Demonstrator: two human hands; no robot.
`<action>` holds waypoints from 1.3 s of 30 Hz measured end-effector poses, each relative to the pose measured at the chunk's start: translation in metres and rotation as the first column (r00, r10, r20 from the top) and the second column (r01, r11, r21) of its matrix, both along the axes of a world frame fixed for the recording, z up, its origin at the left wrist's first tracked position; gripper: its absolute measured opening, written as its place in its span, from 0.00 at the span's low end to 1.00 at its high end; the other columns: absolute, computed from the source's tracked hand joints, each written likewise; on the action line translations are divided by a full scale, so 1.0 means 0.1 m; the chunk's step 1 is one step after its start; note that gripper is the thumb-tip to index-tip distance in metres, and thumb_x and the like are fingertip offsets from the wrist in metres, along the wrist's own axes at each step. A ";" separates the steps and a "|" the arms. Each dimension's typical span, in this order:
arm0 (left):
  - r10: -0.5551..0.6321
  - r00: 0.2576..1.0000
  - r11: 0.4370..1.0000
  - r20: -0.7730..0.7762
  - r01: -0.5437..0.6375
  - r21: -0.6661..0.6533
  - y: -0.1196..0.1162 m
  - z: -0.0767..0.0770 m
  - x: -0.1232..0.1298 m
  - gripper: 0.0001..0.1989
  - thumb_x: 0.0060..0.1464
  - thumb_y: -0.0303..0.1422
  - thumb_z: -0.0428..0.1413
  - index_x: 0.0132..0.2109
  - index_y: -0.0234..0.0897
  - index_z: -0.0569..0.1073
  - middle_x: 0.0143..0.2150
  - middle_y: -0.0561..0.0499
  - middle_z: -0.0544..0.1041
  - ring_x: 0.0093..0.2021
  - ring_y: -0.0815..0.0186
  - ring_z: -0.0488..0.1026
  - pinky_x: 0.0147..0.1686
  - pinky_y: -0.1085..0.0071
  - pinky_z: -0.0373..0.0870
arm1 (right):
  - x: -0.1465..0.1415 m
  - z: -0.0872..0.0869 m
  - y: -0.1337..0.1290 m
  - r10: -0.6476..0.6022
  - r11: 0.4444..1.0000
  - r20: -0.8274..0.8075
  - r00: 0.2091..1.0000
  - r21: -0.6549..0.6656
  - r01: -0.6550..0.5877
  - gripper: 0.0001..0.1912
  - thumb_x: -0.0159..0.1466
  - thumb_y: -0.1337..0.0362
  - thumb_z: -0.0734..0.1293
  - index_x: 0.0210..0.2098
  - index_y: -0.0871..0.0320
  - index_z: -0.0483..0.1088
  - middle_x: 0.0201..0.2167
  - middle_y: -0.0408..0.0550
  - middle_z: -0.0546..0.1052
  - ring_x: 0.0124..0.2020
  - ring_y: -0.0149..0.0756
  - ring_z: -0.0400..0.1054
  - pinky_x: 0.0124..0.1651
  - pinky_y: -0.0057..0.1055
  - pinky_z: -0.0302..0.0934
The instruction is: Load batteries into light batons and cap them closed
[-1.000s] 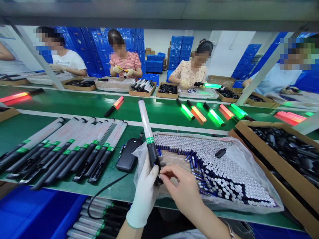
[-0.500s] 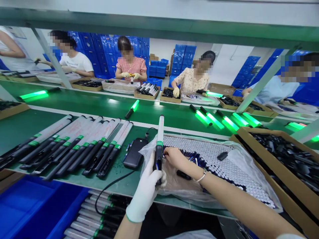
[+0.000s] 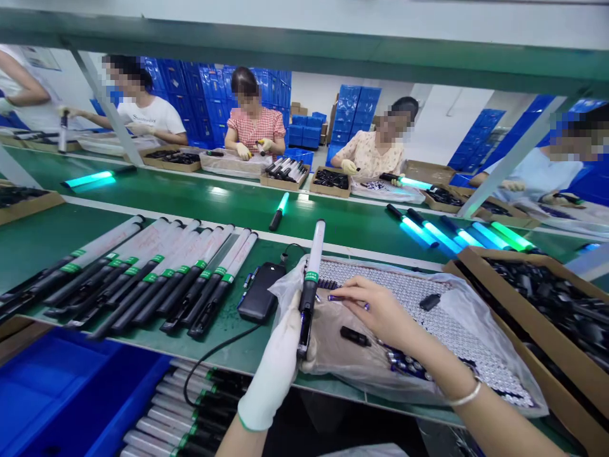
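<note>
My left hand point(image 3: 280, 362), in a white glove, grips a light stick point(image 3: 314, 266) with a clear tube, a green band and a black handle. The tube points up and away, and the handle's battery compartment lies uncovered. My bare right hand point(image 3: 375, 311) is just right of the handle, with small blue-purple batteries point(image 3: 335, 298) at its fingertips. Beneath it, a plastic-lined tray point(image 3: 328, 362) holds many batteries point(image 3: 457, 324) standing on end. A loose black cover point(image 3: 354, 336) lies in the tray, and another black piece point(image 3: 431, 302) rests on the batteries.
Unlit light sticks point(image 3: 157, 273) lie in a row at left, beside a black power bank point(image 3: 261, 292) with a cable. A cardboard box point(image 3: 528, 317) of black parts stands at right. Lit sticks point(image 3: 442, 236) lie on the green conveyor point(image 3: 228, 206); several co-workers sit beyond. A blue bin point(image 3: 114, 393) is below.
My right hand has moved from beside the handle rightward over the tray, now showing batteries at its fingers. The held stick tilts more to the right. Most conveyor lights turned from green to blue.
</note>
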State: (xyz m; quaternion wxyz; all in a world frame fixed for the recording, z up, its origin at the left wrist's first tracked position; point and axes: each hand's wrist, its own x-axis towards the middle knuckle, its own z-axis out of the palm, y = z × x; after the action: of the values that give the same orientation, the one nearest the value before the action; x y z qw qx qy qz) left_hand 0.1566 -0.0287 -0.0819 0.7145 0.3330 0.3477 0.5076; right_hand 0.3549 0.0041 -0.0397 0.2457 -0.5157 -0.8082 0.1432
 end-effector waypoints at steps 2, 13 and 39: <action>-0.079 0.997 0.996 -0.011 0.078 -0.041 0.01 0.06 0.05 0.37 0.56 0.53 0.52 0.68 0.43 0.58 0.22 0.55 0.65 0.18 0.73 0.57 0.16 0.78 0.50 | -0.05 0.09 -0.08 0.163 0.974 -0.074 0.984 0.168 -0.148 0.17 0.67 0.71 0.58 0.45 0.52 0.77 0.42 0.48 0.74 0.43 0.30 0.69 0.45 0.28 0.64; -0.095 0.985 0.982 0.142 0.116 -0.151 0.00 0.10 -0.01 0.34 0.58 0.38 0.58 0.68 0.46 0.56 0.27 0.57 0.60 0.21 0.78 0.59 0.18 0.82 0.48 | -0.33 -0.14 -0.08 0.233 0.953 -0.282 0.931 0.258 -0.161 0.14 0.66 0.71 0.62 0.45 0.53 0.76 0.43 0.44 0.80 0.48 0.32 0.69 0.53 0.35 0.66; 0.005 1.000 0.999 -0.001 -0.005 -0.044 0.02 0.12 -0.10 0.24 0.58 0.36 0.54 0.60 0.49 0.60 0.30 0.56 0.67 0.18 0.78 0.57 0.18 0.78 0.52 | -0.17 -0.11 0.12 -0.165 0.978 -0.011 0.986 -0.130 0.162 0.12 0.59 0.73 0.63 0.38 0.57 0.75 0.37 0.45 0.75 0.33 0.27 0.68 0.40 0.24 0.61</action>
State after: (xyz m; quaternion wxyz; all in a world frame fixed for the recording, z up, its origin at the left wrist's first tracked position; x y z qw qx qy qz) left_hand 0.1462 -0.0265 -0.0701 0.7202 0.3165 0.3600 0.5016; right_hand 0.3375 0.0161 -0.0509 0.2317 -0.5936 -0.7495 0.1797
